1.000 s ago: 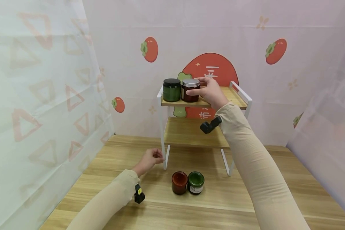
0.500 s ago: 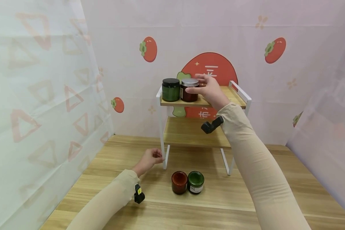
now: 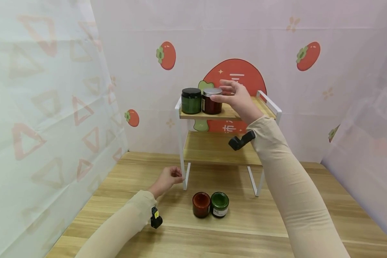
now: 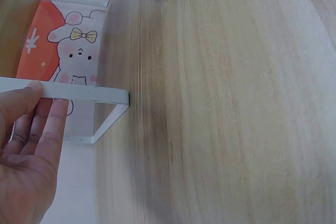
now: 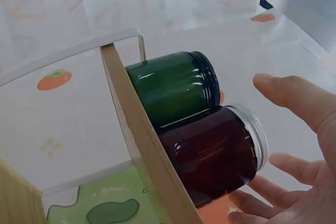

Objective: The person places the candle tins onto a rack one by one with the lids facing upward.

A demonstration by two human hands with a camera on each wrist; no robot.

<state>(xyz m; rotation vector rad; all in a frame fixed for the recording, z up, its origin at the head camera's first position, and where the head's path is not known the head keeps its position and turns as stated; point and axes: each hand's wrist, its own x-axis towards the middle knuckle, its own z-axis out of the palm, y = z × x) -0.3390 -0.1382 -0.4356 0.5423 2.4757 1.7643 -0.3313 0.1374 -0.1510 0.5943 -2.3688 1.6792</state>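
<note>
On the top board of a two-tier shelf rack (image 3: 222, 147), a dark red jar (image 3: 211, 105) with a silver lid stands beside a green jar (image 3: 191, 103) with a black lid. My right hand (image 3: 240, 99) is at the red jar's right side, thumb and fingers spread apart. In the right wrist view the thumb (image 5: 294, 95) stands off from the silver lid, and the fingertips lie close behind the jar. Low at the left, my left hand (image 3: 168, 180) pinches the rack's white leg (image 4: 84, 92) between thumb and fingers.
A red jar (image 3: 201, 205) and a green jar (image 3: 219, 205) stand side by side on the wooden table (image 3: 245, 229), in front of the rack. Patterned cloth (image 3: 142, 71) hangs behind and at both sides.
My right hand has loosened from the silver-lidded jar, its fingers rising and drawing slightly right. The jar stays beside the green one. My left hand has kept its place on the leg.
</note>
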